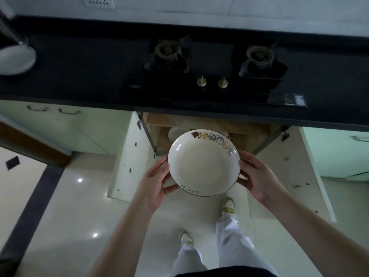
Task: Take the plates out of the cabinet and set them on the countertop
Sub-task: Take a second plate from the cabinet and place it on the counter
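Both forearms reach forward from the bottom of the view. Between the hands is a white plate (203, 162) with a dark rim and small drawings on its far edge. The left hand (155, 184) grips its left edge, the right hand (257, 176) grips its right edge, fingers curled under. The plate is in the air, in front of the open cabinet (199, 124) and below the dark countertop (79, 62). More dishes (175, 132) show inside the cabinet.
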A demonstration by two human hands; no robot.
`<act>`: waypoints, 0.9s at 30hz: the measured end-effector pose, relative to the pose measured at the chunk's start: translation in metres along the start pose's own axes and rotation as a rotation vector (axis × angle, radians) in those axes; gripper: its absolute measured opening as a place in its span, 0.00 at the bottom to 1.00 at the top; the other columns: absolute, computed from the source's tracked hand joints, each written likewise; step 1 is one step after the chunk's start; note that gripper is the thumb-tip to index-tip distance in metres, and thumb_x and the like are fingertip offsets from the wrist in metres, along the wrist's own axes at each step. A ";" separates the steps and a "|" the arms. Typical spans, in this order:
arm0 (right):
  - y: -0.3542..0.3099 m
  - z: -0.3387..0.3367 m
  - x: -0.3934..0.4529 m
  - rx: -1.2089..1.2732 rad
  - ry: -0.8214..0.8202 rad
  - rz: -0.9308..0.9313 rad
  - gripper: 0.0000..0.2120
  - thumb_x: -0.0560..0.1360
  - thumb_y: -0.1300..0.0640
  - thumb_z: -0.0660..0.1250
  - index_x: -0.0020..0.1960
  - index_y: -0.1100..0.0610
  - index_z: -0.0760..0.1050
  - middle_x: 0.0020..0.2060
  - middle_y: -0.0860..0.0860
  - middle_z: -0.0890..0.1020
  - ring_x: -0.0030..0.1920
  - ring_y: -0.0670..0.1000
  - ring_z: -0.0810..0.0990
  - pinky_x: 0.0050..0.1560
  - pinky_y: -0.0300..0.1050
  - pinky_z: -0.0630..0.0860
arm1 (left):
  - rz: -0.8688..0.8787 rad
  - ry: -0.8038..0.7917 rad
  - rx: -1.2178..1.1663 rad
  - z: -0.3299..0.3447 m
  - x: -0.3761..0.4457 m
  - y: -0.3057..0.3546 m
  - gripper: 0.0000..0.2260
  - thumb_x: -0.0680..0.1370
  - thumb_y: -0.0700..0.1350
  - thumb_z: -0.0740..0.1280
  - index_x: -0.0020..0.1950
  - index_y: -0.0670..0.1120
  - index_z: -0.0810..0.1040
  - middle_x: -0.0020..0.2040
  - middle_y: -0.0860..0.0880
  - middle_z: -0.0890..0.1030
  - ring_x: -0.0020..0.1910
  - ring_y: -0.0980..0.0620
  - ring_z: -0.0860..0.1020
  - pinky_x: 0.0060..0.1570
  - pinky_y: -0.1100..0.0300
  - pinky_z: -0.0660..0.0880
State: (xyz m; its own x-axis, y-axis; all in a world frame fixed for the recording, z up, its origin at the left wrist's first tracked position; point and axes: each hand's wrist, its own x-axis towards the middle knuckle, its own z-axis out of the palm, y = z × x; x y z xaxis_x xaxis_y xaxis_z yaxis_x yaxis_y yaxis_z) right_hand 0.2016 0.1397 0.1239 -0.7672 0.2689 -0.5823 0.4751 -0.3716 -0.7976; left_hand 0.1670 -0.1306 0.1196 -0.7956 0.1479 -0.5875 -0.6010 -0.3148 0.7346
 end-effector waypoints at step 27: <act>-0.084 -0.120 -0.133 0.154 -0.317 -0.153 0.13 0.75 0.58 0.66 0.55 0.48 0.83 0.52 0.53 0.85 0.47 0.53 0.86 0.40 0.45 0.82 | 0.249 -0.014 0.186 0.116 -0.148 0.011 0.13 0.80 0.45 0.66 0.62 0.57 0.82 0.56 0.51 0.85 0.50 0.53 0.84 0.41 0.52 0.80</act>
State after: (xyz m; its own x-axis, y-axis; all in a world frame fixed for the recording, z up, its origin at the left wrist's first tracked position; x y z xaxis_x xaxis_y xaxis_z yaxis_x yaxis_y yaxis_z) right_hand 0.3153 0.2420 0.2491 -0.9309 0.0521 -0.3615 0.2932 -0.4837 -0.8246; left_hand 0.2689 -0.0475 0.2540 -0.9202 0.1010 -0.3782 -0.3904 -0.1661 0.9055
